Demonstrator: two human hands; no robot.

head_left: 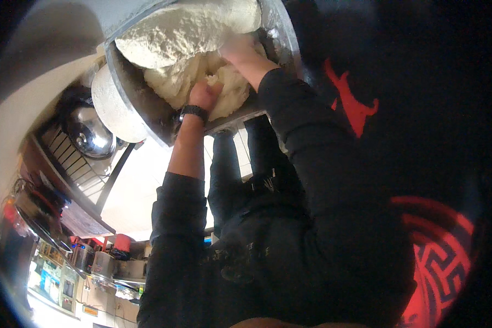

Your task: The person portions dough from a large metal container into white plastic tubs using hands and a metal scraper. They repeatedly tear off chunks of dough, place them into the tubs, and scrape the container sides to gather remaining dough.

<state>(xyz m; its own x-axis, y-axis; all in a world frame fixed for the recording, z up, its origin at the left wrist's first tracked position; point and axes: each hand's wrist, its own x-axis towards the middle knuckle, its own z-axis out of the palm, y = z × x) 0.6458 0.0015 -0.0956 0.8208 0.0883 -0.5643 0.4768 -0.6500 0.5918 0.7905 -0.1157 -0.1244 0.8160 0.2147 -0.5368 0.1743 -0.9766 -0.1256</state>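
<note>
A big mass of pale dough [183, 35] fills a metal mixing bowl [130, 90]. Its far part is a thick, rough-surfaced fold, and a softer, torn-looking portion lies nearer to me. My left hand [204, 95], with a black watch [194, 112] on the wrist, is closed on the near dough. Farther in and to the right, my right hand [239, 48] reaches into the dough beneath the folded part. It is blurred, and its fingers are hidden, so their grip does not show. Dark sleeves cover both forearms.
Left of the bowl is a round white container [112, 104]. Beyond it, a shiny metal lid [90, 131] rests by a wire rack [74, 158]. Shelving with several kitchen items, including a grey canister [102, 263], stands at lower left. Black-and-red fabric fills the right side.
</note>
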